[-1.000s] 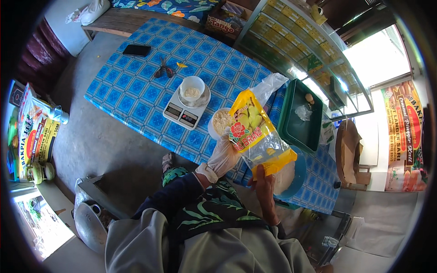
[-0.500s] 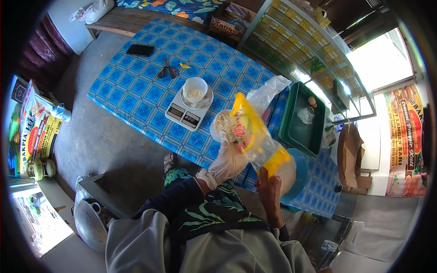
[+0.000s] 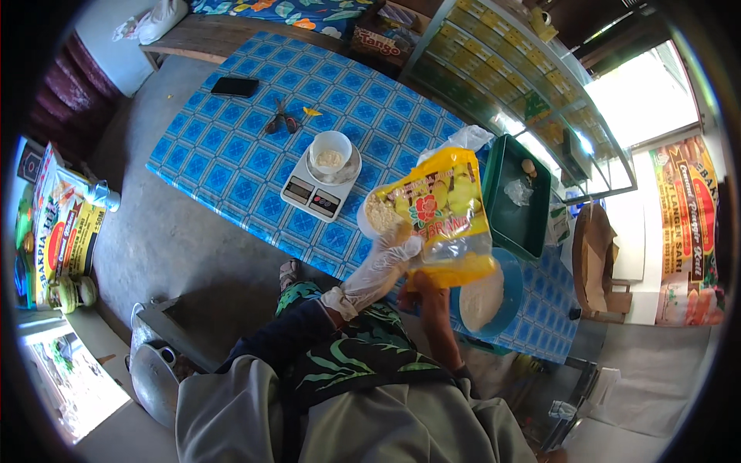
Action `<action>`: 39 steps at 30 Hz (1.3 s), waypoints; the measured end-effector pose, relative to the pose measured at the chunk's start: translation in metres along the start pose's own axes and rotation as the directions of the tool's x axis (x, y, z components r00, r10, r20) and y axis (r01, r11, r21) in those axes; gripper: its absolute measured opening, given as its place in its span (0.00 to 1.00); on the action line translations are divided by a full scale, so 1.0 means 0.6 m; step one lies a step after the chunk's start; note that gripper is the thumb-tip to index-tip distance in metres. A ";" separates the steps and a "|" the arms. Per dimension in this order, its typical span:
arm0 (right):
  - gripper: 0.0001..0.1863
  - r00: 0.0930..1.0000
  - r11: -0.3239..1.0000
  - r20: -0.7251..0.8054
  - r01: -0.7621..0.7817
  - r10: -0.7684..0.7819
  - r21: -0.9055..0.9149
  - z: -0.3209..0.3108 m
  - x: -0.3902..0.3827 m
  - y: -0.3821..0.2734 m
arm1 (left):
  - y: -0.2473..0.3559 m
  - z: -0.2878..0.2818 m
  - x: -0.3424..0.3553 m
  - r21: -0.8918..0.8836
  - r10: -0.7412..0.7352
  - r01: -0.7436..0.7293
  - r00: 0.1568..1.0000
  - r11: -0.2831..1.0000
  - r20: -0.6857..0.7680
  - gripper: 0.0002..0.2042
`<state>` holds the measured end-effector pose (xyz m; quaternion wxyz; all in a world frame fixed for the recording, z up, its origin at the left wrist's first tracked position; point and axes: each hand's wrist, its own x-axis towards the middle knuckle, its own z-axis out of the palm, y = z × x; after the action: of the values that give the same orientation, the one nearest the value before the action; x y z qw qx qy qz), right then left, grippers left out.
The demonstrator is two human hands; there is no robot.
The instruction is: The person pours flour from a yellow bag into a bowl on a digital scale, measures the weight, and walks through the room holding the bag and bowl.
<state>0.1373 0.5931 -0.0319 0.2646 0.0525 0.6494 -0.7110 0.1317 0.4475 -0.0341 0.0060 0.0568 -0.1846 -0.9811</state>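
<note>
A yellow plastic bag (image 3: 455,204) with a red flower and clear parts is held tilted over the near edge of the table. My left hand (image 3: 384,266), in a thin whitish glove, is closed on its lower left side, thumb across the front. The bare right hand (image 3: 429,297) grips the bottom yellow end. Beside the bag's left edge is a white tub (image 3: 376,216) of pale flaky bits, partly covered by the bag and glove. Left of it, a white digital scale (image 3: 312,194) carries a white cup (image 3: 330,154) with a little pale stuff inside.
A blue basin (image 3: 509,289) of white powder stands right of my hands. Behind it lie a green tray (image 3: 509,224) and a crumpled clear plastic bag (image 3: 468,139). Scissors (image 3: 281,119), a yellow scrap (image 3: 312,112) and a black phone (image 3: 235,86) lie on the far left of the table.
The bag has turned so its printed face shows broadly, and its top has swung right. My right hand has moved left with the bag's bottom end; the basin is less covered.
</note>
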 end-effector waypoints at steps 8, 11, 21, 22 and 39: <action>0.19 0.896 0.949 -0.341 0.314 -0.285 0.031 0.053 0.091 0.024 | 0.025 -0.025 0.052 0.402 0.062 -0.024 0.995 0.915 -0.082 0.11; 0.22 0.783 0.855 -0.543 0.475 -0.303 0.208 0.120 0.091 0.008 | 0.046 0.072 0.072 0.529 0.023 -0.049 0.998 0.847 0.055 0.15; 0.10 0.304 0.799 -0.861 0.575 -0.407 -0.175 -0.047 -0.072 -0.018 | -0.119 0.137 0.051 0.733 -0.388 -0.075 0.809 0.676 0.441 0.18; 0.07 0.100 0.754 -0.846 0.516 -0.524 -0.406 -0.076 -0.097 -0.032 | -0.146 0.155 0.046 0.373 -0.538 0.424 0.790 0.825 0.292 0.19; 0.09 0.524 0.194 -0.850 0.830 0.050 0.523 -0.507 -0.386 0.144 | -0.538 0.209 -0.129 0.367 -0.879 0.799 0.423 0.476 0.217 0.28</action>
<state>0.2916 0.9525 -0.0584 -0.3145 0.2720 0.1512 -0.8968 0.1973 0.7964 -0.0267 -0.5283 -0.0478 -0.2294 -0.8161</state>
